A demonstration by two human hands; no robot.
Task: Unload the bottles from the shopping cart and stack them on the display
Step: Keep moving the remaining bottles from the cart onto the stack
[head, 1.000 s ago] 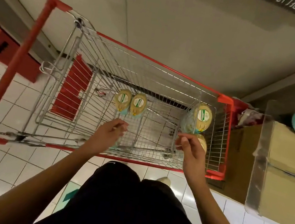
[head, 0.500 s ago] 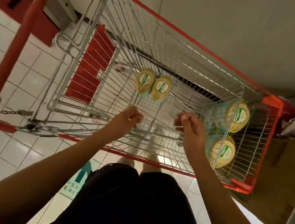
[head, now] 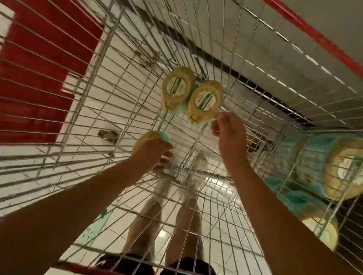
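Observation:
I look straight down into the wire shopping cart (head: pixel 255 61). Two teal bottles with yellow caps stand side by side on its floor, the left bottle (head: pixel 176 87) and the right bottle (head: pixel 204 101). My left hand (head: pixel 152 156) is closed over the cap of a third bottle (head: pixel 149 135) nearer to me. My right hand (head: pixel 229 133) hovers with its fingers pinched together at the right bottle's lower right edge, not wrapped around it. Two more bottles, an upper one (head: pixel 350 170) and a lower one (head: pixel 318 230), sit against the cart's right end.
The cart's red rim (head: pixel 324 41) runs across the top right and the near edge. A red plastic flap (head: pixel 35 60) hangs on the left wall. White floor tiles and my legs (head: pixel 168 226) show through the wire bottom.
Both hands have gone deeper into the cart as my head leaned in over it. The left hand has closed on a bottle near me; the right has moved up to the standing pair.

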